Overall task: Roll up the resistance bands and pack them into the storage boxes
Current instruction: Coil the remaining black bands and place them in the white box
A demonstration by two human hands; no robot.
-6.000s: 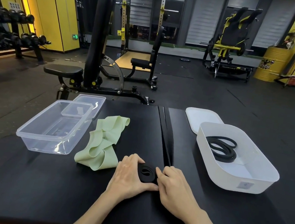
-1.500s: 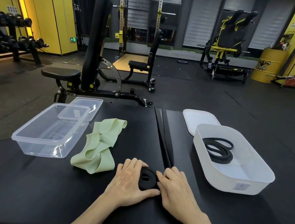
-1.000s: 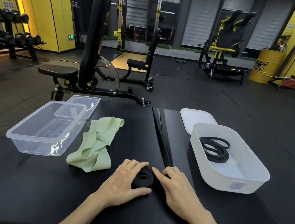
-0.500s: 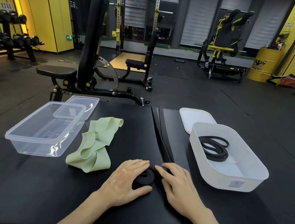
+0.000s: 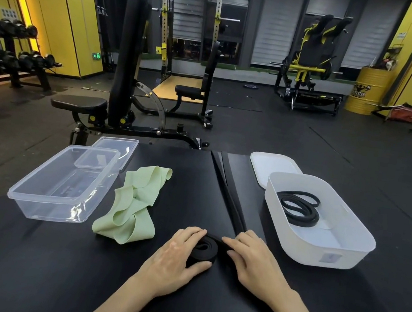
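A black resistance band (image 5: 230, 199) lies stretched away from me down the middle of the black table (image 5: 51, 266). Its near end is wound into a flat roll (image 5: 204, 248). My left hand (image 5: 175, 254) cups that roll, thumb in front and fingers over its far side. My right hand (image 5: 253, 260) presses on the band just right of the roll, fingertips touching it. A crumpled light-green band (image 5: 134, 204) lies loose to the left. The white storage box (image 5: 344, 257) on the right holds a coiled black band (image 5: 297, 211). A clear storage box (image 5: 42, 199) stands at the left with nothing in it.
A clear lid (image 5: 117, 148) leans behind the clear box. A white lid (image 5: 272, 165) lies behind the white box. A black weight bench (image 5: 118, 90) stands just beyond the table's far edge. Dumbbell racks (image 5: 7, 54) line the left wall.
Both hands have kept turning the roll on the spot, and the roll has grown a little. The view has shifted slightly; the boxes and green band have not moved.
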